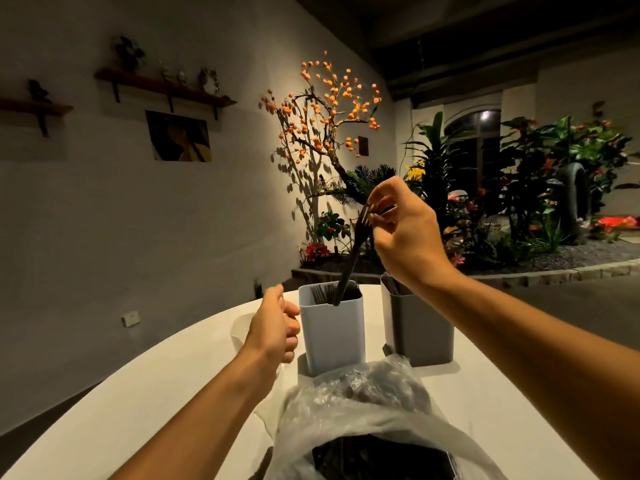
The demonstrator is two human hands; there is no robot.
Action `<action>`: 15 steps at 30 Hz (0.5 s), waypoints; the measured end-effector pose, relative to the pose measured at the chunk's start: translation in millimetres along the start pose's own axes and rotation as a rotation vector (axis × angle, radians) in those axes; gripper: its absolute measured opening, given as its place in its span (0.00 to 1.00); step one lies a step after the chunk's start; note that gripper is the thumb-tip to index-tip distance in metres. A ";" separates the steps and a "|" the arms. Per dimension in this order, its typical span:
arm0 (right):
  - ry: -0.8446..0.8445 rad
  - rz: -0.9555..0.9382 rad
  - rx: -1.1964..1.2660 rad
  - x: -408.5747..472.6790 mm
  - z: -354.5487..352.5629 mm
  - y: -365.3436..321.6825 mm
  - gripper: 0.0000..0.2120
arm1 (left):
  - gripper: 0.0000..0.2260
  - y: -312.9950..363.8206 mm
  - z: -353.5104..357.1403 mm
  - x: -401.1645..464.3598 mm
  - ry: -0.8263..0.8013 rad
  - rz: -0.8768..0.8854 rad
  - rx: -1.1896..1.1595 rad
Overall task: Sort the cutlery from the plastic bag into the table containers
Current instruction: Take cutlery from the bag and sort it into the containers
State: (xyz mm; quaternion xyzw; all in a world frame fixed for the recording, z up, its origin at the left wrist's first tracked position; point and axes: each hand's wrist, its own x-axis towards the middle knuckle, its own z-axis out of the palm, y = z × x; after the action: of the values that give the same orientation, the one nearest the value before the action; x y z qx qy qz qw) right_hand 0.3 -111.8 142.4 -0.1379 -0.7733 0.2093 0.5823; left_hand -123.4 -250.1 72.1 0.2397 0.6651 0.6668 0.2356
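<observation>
The left hand (pixel 273 323) reached forward from a bare forearm, low over the white tabletop (pixel 138 403), palm turned inward toward the light grey container (pixel 331 336). Its fingers were loosely curled and held nothing; the fingertips lay just beside the container's left wall, and whether they touched it could not be told. Behind that hand stood a pale translucent cup (pixel 240 329), mostly hidden.

The light grey container stood upright near the far edge of the tabletop, with dark forks already inside, tines up. A black plastic fork (pixel 351 258) leaned out of it, handle end down inside the rim, tines pointing up and to the right.

The right hand (pixel 403 230) was raised well above the containers, wrist bent, back of the hand toward the camera. Its thumb and fingertips were pinched on the fork's tines end, the other fingers arched upward.

Just right of the light container, under the right wrist, stood a darker grey container (pixel 420 334) with dark cutlery showing at its rim.

Nearest the camera lay the crumpled clear plastic bag (pixel 363 407), its mouth open toward the viewer, dark cutlery visible inside.
</observation>
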 end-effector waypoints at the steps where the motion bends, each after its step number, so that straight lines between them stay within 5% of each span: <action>1: 0.005 -0.017 -0.008 3.0 5.9 4.5 0.15 | 0.18 -3.2 -0.2 5.5 0.006 0.007 0.012; 11: -0.136 -0.084 -0.215 13.9 76.7 66.9 0.19 | 0.13 -40.5 -12.3 36.7 0.044 0.202 0.162; 15: -0.546 -0.014 -0.508 -0.7 98.3 89.8 0.15 | 0.18 -52.4 -15.0 50.0 0.061 0.141 0.190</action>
State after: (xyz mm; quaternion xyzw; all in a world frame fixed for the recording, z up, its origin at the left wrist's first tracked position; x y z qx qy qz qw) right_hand -96.5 -49.6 75.4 -0.2116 -0.9284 0.0358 0.3033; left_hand -171.9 -229.9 20.0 0.2866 0.7137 0.6227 0.1440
